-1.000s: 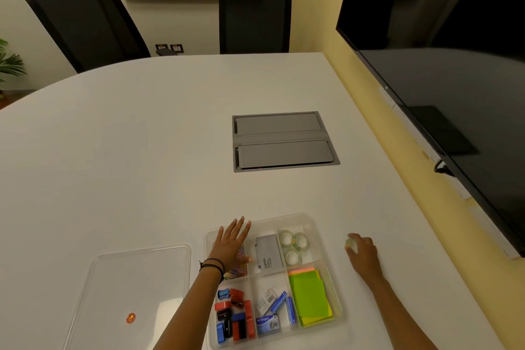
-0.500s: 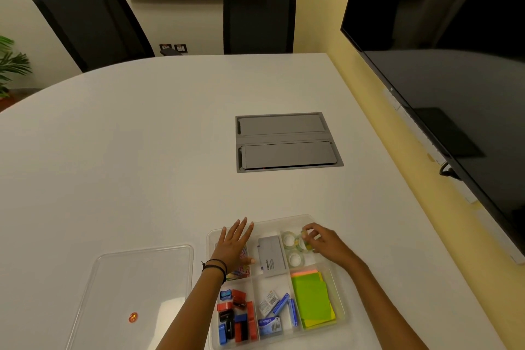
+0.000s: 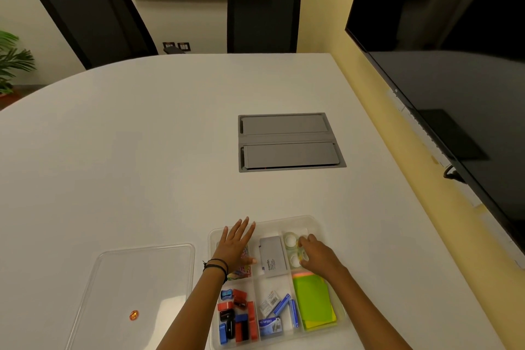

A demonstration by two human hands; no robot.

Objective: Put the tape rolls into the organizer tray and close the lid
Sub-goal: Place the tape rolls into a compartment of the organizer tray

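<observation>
The clear organizer tray (image 3: 314, 221) sits at the near edge of the white table. Its far right compartment holds clear tape rolls (image 3: 290, 239), partly covered by my right hand (image 3: 318, 254). That hand rests over the rolls with its fingers curled among them; whether it still grips one I cannot tell. My left hand (image 3: 235, 246) lies flat with fingers spread on the tray's far left compartment. The clear lid (image 3: 136, 287) lies flat on the table left of the tray, apart from it.
Other compartments hold a grey box (image 3: 272, 257), green sticky notes (image 3: 312, 297), staple boxes (image 3: 277, 310) and red, blue and black sharpeners (image 3: 237, 315). A grey cable hatch (image 3: 289, 142) is set in the table. A large screen (image 3: 454, 65) hangs right; two chairs (image 3: 262, 18) stand beyond.
My right hand came from the table right of the tray with a tape roll, moved left into the far right compartment, and now sits lower over the rolls. The left hand stayed put.
</observation>
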